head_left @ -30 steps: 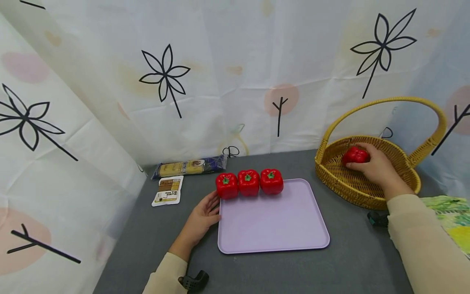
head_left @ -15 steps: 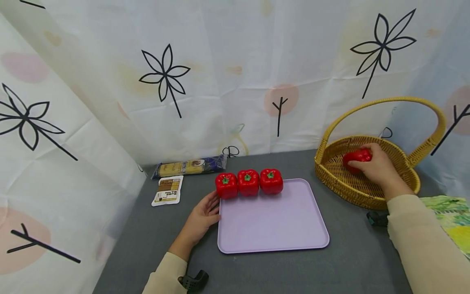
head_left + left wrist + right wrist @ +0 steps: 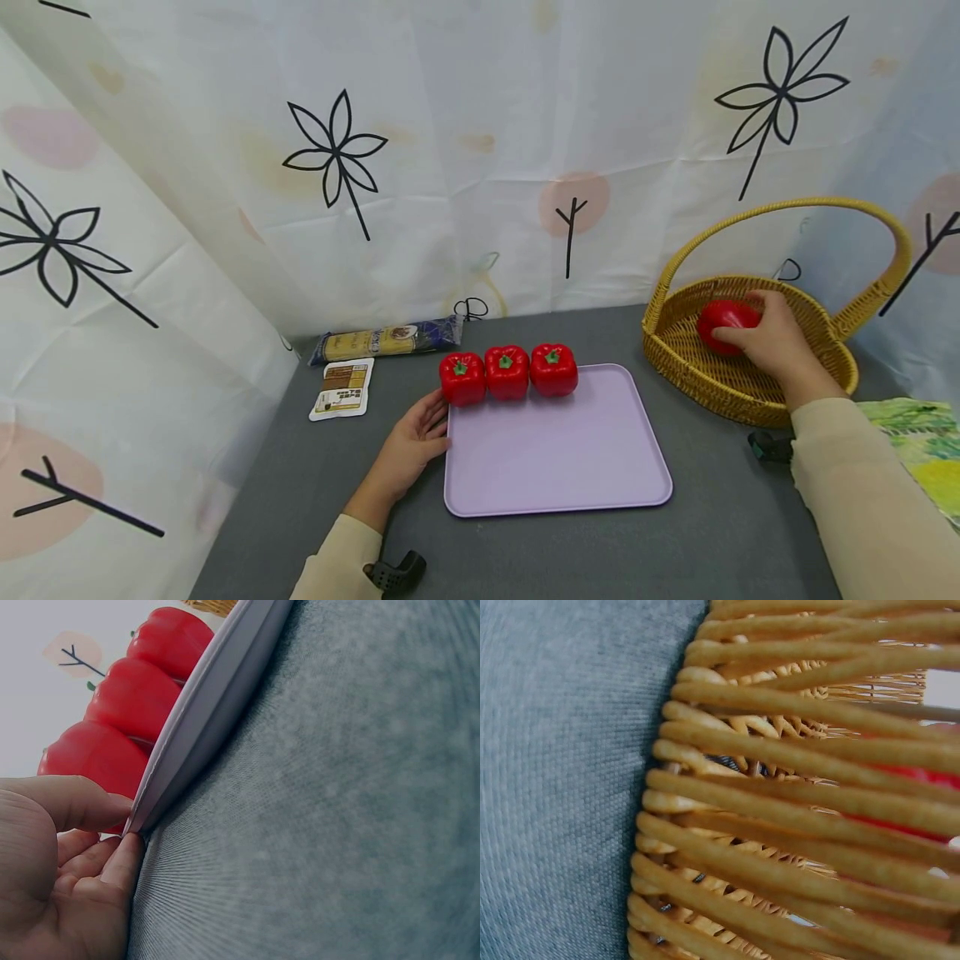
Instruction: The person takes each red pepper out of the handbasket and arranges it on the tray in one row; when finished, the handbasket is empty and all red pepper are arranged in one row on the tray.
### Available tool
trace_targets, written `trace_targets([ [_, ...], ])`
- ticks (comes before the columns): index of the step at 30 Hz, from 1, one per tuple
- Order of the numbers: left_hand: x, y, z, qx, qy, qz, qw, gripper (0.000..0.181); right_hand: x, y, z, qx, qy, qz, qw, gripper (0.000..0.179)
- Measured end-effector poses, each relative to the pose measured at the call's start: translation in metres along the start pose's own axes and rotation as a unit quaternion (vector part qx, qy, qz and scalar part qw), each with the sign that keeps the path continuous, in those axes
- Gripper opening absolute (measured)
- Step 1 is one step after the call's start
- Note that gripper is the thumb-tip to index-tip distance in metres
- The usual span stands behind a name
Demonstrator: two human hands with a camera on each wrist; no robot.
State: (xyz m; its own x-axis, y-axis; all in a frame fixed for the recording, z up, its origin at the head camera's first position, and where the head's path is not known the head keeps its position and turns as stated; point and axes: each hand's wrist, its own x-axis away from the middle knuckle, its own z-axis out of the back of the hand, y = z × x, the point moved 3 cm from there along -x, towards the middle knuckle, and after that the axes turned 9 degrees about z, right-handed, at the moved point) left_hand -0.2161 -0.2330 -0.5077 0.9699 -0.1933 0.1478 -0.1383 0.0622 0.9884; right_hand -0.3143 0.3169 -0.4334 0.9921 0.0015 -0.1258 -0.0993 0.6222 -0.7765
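Inside the wicker basket [image 3: 731,404], my right hand [image 3: 776,337] grips a red bell pepper [image 3: 722,327] between thumb and fingers. Its smooth side faces up and no stem shows. From the right wrist view, only patches of red [image 3: 922,776] appear through the basket's weave; the hand is out of sight there. My left hand [image 3: 412,437] touches the left edge of the lilac tray [image 3: 555,467], fingers and thumb spaced along it. The left wrist view has the thumb and fingertips right at the tray's rim [image 3: 176,735]. Three red bell peppers [image 3: 507,373] stand in a row along the tray's back edge.
A spaghetti packet [image 3: 386,340] and a white pouch [image 3: 342,389] lie at the back left of the grey table [image 3: 570,554]. The basket's tall handle [image 3: 780,204] arches over its opening. A green and yellow cloth [image 3: 915,442] lies at the right, near the right forearm.
The bell pepper in my right hand has turned within the basket, so its smooth side now shows. That hand has shifted slightly right. The left hand, tray and three peppers stay put.
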Motion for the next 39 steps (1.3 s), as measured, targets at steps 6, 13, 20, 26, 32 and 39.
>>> trace_targets([
  [6,0.000,-0.001,0.001,-0.001,-0.001,0.002,1.0000,0.082,-0.001,-0.004,0.000,-0.002,0.000,0.010,1.0000,0.090],
  [13,-0.001,-0.003,0.002,-0.002,-0.001,0.003,1.0000,0.082,-0.002,-0.005,-0.003,-0.046,-0.007,0.055,0.9974,0.096],
  [20,-0.001,-0.002,0.002,0.004,-0.002,0.004,1.0000,0.082,-0.001,-0.009,-0.005,-0.055,-0.008,0.085,0.9949,0.105],
  [26,-0.001,-0.003,0.002,0.004,0.000,0.005,1.0000,0.082,0.003,-0.013,-0.005,-0.073,-0.028,0.064,0.9949,0.097],
  [32,-0.001,-0.003,0.002,0.006,0.001,0.007,1.0000,0.081,0.005,-0.020,-0.007,-0.071,-0.016,0.082,0.9939,0.097],
  [39,0.000,-0.002,0.002,0.005,-0.004,0.009,0.9999,0.080,0.012,-0.028,-0.005,-0.053,-0.020,0.097,0.9937,0.095],
])
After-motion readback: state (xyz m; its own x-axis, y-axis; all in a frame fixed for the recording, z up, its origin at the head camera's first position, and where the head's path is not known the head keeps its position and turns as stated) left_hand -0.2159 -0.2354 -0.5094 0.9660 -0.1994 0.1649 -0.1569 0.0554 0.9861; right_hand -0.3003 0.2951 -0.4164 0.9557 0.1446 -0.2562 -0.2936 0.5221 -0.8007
